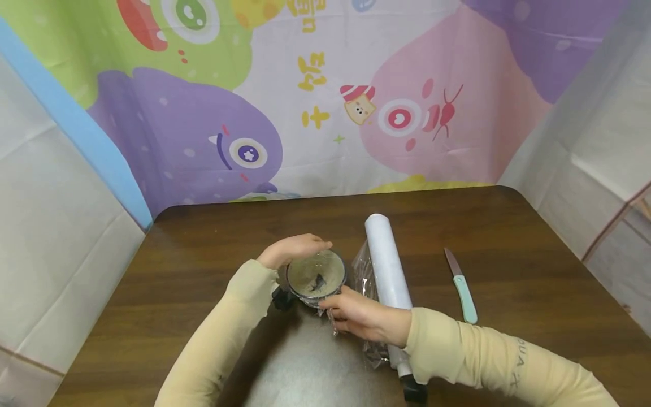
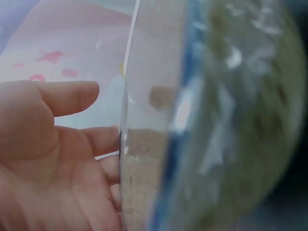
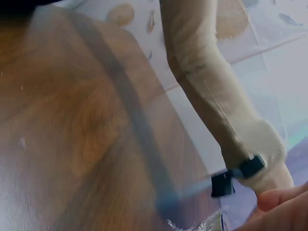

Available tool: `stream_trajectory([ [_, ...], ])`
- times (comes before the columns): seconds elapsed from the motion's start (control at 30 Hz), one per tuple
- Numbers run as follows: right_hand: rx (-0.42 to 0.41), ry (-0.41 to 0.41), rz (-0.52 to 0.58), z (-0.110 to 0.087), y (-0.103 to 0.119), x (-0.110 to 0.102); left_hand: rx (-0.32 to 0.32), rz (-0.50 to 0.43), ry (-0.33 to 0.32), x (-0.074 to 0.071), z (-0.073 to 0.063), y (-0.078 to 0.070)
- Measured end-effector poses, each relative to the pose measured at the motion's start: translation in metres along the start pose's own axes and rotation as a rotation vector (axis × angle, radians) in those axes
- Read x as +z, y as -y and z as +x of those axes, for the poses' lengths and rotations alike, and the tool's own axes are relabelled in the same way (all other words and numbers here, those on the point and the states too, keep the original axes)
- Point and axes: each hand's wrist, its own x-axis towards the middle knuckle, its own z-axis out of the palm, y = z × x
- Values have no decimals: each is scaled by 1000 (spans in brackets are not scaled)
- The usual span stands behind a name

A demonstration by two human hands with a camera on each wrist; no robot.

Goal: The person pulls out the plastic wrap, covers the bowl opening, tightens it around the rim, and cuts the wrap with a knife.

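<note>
A bowl with a cream inside, a dark blue rim and a dark mark at its bottom is between the two hands. Clear plastic wrap clings around its outside and hangs in crumples at the near side. My left hand reaches over the far left of the rim with straight fingers; in the left wrist view its open palm faces the clear film beside the blue rim. At the near right, my right hand pinches the wrap against the bowl's side. Its fingers show only at the corner of the right wrist view.
A white roll of plastic wrap lies right of the bowl, a loose sheet spread at its left, under my right wrist. Farther right lies a knife with a mint-green handle. A printed cloth hangs behind the brown table.
</note>
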Motion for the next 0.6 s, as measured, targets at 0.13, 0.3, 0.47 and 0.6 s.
stream_trajectory([
  [0.13,9,-5,27,4,4,-8,-27,-140,-26,-1,-4,9],
  [0.3,9,-41,45,10,9,-14,-32,-273,-90,2,-9,21],
  [0.47,10,-82,67,14,12,-17,-7,-446,-198,14,-15,32],
  [0.6,16,-101,96,17,12,-19,19,-635,-261,26,-19,39],
])
